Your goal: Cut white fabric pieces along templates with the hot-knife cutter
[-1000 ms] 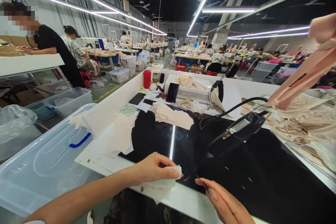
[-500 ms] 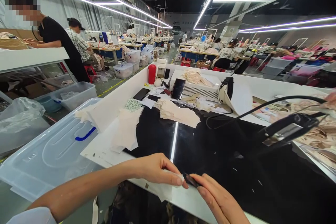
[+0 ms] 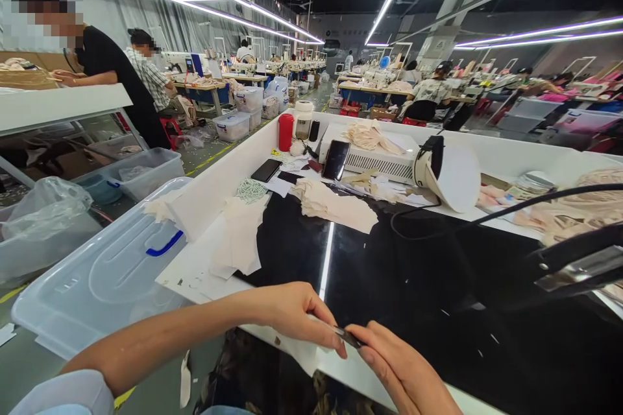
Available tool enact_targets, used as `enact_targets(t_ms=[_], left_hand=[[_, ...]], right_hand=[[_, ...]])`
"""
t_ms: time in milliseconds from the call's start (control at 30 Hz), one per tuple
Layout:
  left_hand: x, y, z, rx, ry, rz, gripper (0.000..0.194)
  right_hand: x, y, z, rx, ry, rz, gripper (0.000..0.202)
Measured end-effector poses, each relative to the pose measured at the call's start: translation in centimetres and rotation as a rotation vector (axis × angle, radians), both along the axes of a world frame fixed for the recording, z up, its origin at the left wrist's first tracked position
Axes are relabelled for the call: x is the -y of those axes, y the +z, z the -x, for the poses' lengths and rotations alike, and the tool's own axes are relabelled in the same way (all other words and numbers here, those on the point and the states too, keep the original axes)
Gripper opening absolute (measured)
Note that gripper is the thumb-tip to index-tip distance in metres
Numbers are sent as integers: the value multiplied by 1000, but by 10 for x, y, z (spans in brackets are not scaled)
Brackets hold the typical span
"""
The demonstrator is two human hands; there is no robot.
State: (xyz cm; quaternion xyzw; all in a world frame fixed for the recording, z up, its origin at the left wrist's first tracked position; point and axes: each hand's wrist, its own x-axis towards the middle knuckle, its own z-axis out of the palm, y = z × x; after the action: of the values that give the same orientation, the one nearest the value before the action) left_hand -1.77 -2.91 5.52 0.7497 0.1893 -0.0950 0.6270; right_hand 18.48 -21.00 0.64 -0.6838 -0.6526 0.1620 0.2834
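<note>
While the left hand (image 3: pixel 292 314), at the lower centre of the frame, pinches a piece of pale cloth (image 3: pixel 305 353) between thumb and fingers, the right hand (image 3: pixel 396 363) just beside it has thumb and fingertips clamped on a small dark metal tool (image 3: pixel 349 337). The tool's tip meets the left fingertips; the rest is largely covered, so its kind cannot be told. The cloth, partly hidden by the left hand, hangs at the near edge of the white table (image 3: pixel 341 373).

At lower left is one large see-through bin (image 3: pixel 111 285) with a blue handle (image 3: pixel 164 244); its contents cannot be made out. Beyond the hands, a black surface (image 3: pixel 413 272) spreads across the table, and one dark device (image 3: pixel 579 259) is cut off by the right edge. Two stacks of cut fabric (image 3: pixel 335 204) lie farther in, with two phones, one flat (image 3: pixel 266 170) and one propped up (image 3: pixel 337 161).

At the table's far corner stand one red flask (image 3: pixel 285 132), one white-lidded jar (image 3: pixel 304 120) and one black cylinder (image 3: pixel 315 131). Left of them, a smaller bin (image 3: pixel 163 178) holds crumpled plastic. At upper left, one person in black (image 3: pixel 119 78) leans over a bench, near one seated person in a checked shirt (image 3: pixel 148 74); workers farther back are too small to count.
</note>
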Motion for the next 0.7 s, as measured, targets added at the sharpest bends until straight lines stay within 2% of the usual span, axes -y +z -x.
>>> enact_targets(t_ms=[267,700], left_hand=[[0,-1,1,13,-8,-27,29],[2,6,2,-53,6,-34,31]], right_hand=[[-5,4,2,-6,39,-21,47],[-6,-3,6,-10,40,-60,53]])
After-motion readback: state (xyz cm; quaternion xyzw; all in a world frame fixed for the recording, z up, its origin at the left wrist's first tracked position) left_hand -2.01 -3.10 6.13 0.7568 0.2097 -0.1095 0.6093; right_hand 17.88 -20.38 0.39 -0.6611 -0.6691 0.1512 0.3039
